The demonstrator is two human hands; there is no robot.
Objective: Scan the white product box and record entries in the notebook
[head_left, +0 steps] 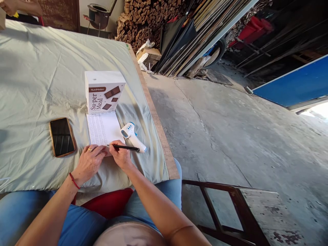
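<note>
Two forearms angle in to the notebook: at its near edge, the right hand pinches a black pen, and the left hand lies palm-down, fingers loosely together. Handwriting too small to read fills the notebook's left part; behind it stands a box printed "NutriMotion" and "Su-per Meal".

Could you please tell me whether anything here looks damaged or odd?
Nothing stands out by the notebook, but the concrete floor right of the table has a crack, and the wooden chair shows dark, worn-looking patches.
</note>
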